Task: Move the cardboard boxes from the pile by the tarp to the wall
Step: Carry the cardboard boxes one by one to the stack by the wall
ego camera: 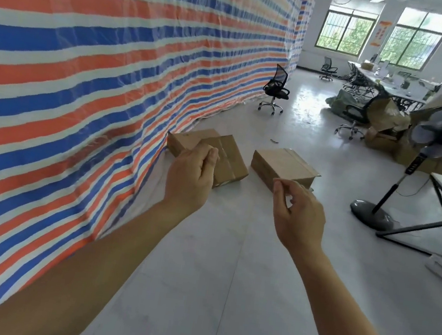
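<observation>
Three cardboard boxes lie on the floor at the foot of the striped tarp: a back box against the tarp, a front box overlapping it, and a third box just beside them. Two hands reach out. The left hand is in front of the front box and the right hand is near the third box, each with loosely curled fingers holding nothing.

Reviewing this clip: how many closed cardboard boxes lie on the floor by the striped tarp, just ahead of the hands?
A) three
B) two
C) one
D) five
A: a tarp-side box sits against the tarp, a middle box overlaps it in view, and a right box lies apart on the floor.
</observation>
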A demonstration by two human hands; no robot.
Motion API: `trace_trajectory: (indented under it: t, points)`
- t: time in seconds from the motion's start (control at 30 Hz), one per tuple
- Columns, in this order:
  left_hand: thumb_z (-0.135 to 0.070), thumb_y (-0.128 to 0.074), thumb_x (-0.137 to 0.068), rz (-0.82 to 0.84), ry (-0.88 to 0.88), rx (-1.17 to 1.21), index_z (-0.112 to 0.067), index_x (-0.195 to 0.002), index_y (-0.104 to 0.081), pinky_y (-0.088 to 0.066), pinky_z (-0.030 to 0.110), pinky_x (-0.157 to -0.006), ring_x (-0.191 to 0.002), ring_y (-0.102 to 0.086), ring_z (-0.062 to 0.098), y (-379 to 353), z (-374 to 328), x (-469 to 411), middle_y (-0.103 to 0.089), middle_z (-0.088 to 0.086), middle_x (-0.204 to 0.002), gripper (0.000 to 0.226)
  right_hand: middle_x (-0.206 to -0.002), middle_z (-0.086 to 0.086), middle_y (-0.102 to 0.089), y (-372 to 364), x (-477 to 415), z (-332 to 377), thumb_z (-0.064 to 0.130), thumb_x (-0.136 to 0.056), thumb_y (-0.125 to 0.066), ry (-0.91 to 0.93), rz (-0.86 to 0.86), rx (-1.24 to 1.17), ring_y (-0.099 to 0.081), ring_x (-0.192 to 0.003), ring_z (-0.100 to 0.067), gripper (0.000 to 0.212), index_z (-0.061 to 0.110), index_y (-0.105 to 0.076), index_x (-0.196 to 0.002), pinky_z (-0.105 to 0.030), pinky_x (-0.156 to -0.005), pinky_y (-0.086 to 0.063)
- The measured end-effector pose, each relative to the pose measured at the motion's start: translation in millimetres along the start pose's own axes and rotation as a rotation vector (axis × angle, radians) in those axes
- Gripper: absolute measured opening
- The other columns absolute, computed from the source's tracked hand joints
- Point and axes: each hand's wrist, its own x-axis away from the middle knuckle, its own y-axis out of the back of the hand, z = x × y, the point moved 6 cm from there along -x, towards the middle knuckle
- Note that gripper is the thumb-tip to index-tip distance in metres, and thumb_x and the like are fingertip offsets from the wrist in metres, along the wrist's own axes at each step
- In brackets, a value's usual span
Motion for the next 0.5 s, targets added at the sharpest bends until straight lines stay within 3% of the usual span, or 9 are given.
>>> trace_trajectory:
  t: [0.07,0.2,0.33,0.5]
  points:
    - [-0.015,-0.054,-0.103,0.025,-0.014,-0.015,-0.006,-0.094,-0.068,-0.033,-0.005,-0.075,-0.067,-0.047,-0.005,-33.5,21.1,-51.1,-0.047,-0.019,-0.072,0.019,-0.096,0.003,-0.073,-32.3,-51.2,-16.2,0.029,-0.1,-0.056,-0.024,0.0,0.007,-0.06,-0.086,-0.015,0.022,0.019,-0.074,-0.107,-0.025,-0.065,-0.034]
    - [-0.013,-0.055,-0.103,0.045,-0.016,-0.014,-0.005,-0.101,-0.07,-0.029,-0.009,-0.077,-0.07,-0.047,-0.005,-101.8,53.4,-142.4,-0.056,-0.008,-0.085,0.017,-0.098,0.004,-0.074,-82.6,-143.6,-49.9,0.029,-0.101,-0.055,-0.047,0.003,0.031,-0.055,-0.085,-0.008,0.022,0.019,-0.074,-0.107,-0.007,-0.063,-0.026]
    - [-0.013,-0.051,-0.104,0.096,-0.052,0.029,-0.017,-0.085,-0.057,-0.034,-0.002,-0.069,-0.066,-0.047,-0.004,-179.4,85.8,-207.2,-0.042,-0.023,-0.069,0.02,-0.097,0.005,-0.073,-130.0,-213.8,-96.7,0.03,-0.101,-0.055,-0.092,0.0,0.025,-0.049,-0.083,-0.003,0.022,0.02,-0.074,-0.106,-0.006,-0.063,-0.025]
    - [-0.022,-0.048,-0.105,0.139,0.024,0.053,-0.023,-0.082,-0.055,-0.034,0.01,-0.059,-0.06,-0.049,0.002,-307.0,151.0,-286.2,-0.044,-0.021,-0.064,0.024,-0.098,0.002,-0.075,-213.8,-316.6,-176.0,0.028,-0.101,-0.056,-0.106,0.006,-0.002,-0.052,-0.079,-0.005,0.023,0.017,-0.074,-0.106,-0.007,-0.06,-0.026]
